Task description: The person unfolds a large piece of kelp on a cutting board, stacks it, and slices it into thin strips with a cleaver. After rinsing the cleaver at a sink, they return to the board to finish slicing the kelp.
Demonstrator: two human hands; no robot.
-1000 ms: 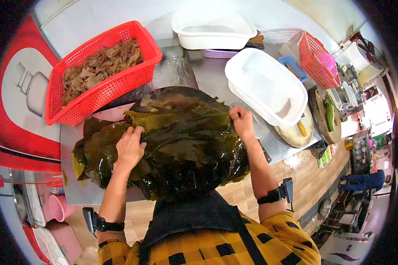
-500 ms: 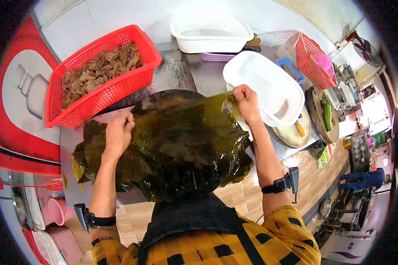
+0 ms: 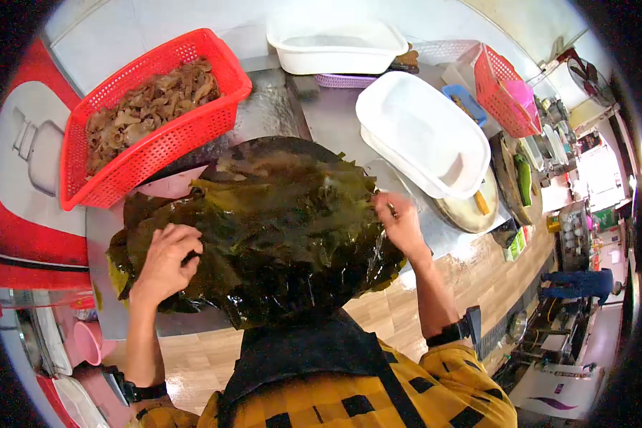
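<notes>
Red basket [image 3: 165, 147], upturned white tub [image 3: 421, 132]

No words or numbers can be read anywhere. The red panel [image 3: 36, 235] at the left carries only a bottle drawing [image 3: 32, 153], without letters. The white board [image 3: 542, 389] at the lower right bears a purple mark, too small to read.
</notes>
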